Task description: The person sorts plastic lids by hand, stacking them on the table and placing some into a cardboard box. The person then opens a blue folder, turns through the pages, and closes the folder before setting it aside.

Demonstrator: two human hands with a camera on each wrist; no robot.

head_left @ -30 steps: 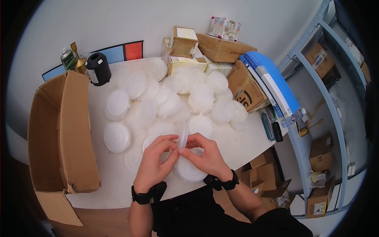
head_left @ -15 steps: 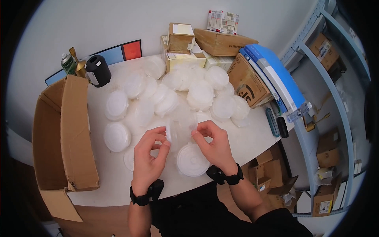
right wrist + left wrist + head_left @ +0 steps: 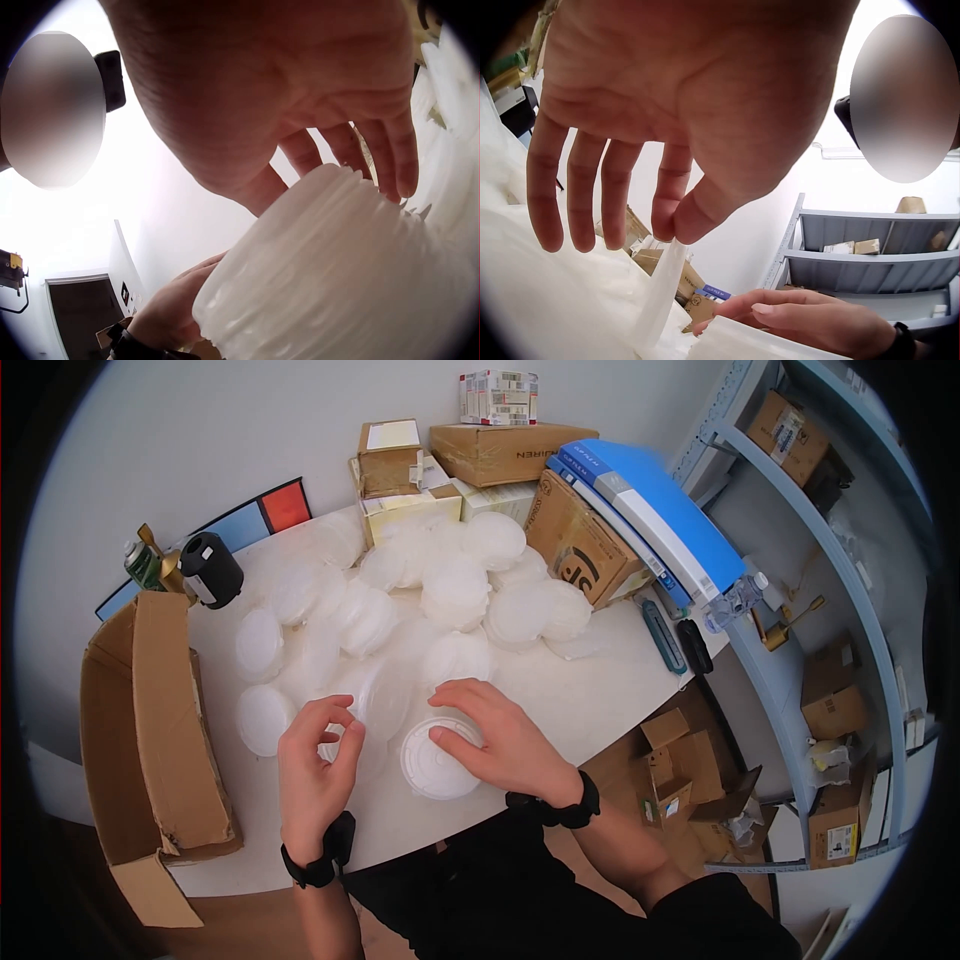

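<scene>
Between thumb and index finger, my left hand [image 3: 318,760] pinches the edge of a thin translucent lid [image 3: 662,289], its other fingers extended downward. In the head view that lid [image 3: 384,700] looks tilted and blurred beside the fingertips. My right hand [image 3: 505,745] is over a round stack of white lids [image 3: 438,772], thumb and fingers apart and loosely bent. In the right wrist view the ribbed side of the stack [image 3: 330,277] hides the thumb tip and some fingertips, so contact is hard to tell.
Many translucent round lids [image 3: 455,592] lie heaped across the white table [image 3: 600,705]. An open cardboard box [image 3: 165,730] stands at the left. Cartons [image 3: 510,452], blue binders [image 3: 660,520] and a black cylinder [image 3: 210,570] line the back; grey shelving [image 3: 850,550] is at the right.
Both hands came apart from around one spot. The left moved away with a lid; the right let go of the translucent piece it pinched and moved over the stack. The head view shifted.
</scene>
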